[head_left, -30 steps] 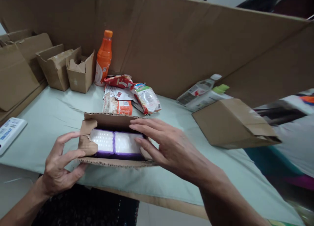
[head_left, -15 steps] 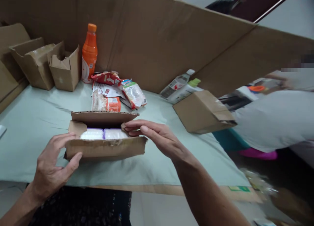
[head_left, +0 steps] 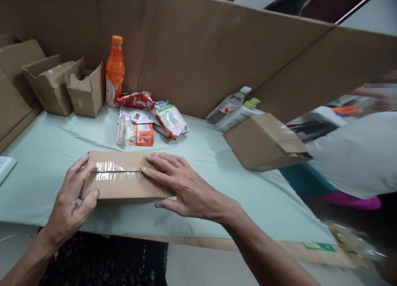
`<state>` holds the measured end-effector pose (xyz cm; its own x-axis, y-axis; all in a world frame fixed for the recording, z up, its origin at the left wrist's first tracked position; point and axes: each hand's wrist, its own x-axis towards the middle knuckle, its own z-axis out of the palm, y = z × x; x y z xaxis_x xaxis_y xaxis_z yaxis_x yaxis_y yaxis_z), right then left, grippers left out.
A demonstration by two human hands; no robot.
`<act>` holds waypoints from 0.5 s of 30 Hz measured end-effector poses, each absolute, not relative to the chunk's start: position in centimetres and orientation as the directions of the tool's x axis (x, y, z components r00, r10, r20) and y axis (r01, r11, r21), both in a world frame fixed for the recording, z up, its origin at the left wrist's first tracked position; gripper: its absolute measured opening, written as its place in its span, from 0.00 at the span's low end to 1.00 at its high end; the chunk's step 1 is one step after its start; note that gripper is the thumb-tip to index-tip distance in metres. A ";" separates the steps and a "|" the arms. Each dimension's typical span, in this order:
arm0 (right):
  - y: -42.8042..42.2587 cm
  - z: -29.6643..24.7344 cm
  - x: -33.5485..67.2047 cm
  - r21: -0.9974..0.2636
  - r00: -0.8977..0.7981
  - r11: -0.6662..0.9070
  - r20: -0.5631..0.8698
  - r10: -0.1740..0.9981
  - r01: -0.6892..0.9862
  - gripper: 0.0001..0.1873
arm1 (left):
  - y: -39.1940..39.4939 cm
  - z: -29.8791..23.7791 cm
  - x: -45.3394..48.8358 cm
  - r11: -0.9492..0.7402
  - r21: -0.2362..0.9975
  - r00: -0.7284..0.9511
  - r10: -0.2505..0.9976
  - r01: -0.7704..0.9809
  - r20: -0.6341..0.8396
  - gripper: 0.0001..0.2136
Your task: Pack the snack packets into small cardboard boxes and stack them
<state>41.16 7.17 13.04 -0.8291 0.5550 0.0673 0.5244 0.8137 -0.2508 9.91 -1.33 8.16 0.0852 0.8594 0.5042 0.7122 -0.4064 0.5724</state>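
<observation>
A small cardboard box (head_left: 124,187) lies near the table's front edge with its two top flaps folded down so they meet along a middle seam. Strips of clear, shiny tape show on both flaps. My left hand (head_left: 70,199) grips the box's left end, fingertips at the far corner and thumb at the near edge. Flat across the right part of the lid rests my right hand (head_left: 182,187), fingers spread and thumb against the front edge. The inside of the box is hidden by the flaps.
Snack packets (head_left: 142,120) lie behind the box, beside an orange bottle (head_left: 115,73). Open cardboard boxes (head_left: 88,91) stand at the left. Another carton (head_left: 263,141) and a tilted clear bottle (head_left: 229,106) are at the right. A cardboard wall (head_left: 201,50) closes the back. A person (head_left: 359,153) is beyond.
The box's raised flaps have come down, covering the white, purple-edged packs inside. My right hand has moved from the right end flap to lie flat on top. The left hand stays at its end.
</observation>
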 end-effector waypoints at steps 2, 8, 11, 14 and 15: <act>7.5 13.0 40.9 -0.232 -0.822 0.808 0.057 0.567 0.541 0.43 | -0.9 8.3 9.5 -0.442 0.554 0.129 0.849 0.706 0.512 0.20; 11.0 14.6 38.8 -0.269 -0.867 0.836 0.003 0.498 0.479 0.44 | 0.7 8.4 8.7 -0.489 0.506 0.115 0.790 0.711 0.603 0.20; 10.6 15.2 38.7 -0.234 -0.865 0.841 -0.001 0.502 0.488 0.40 | 0.6 8.3 8.9 -0.481 0.522 0.087 0.789 0.704 0.609 0.22; 7.6 15.1 41.0 -0.228 -0.828 0.810 0.027 0.560 0.541 0.39 | -0.3 8.0 9.9 -0.470 0.561 0.140 0.837 0.681 0.530 0.22; 6.3 14.9 42.4 -0.244 -0.805 0.786 0.037 0.592 0.568 0.39 | -0.6 7.9 10.4 -0.465 0.580 0.174 0.856 0.669 0.486 0.23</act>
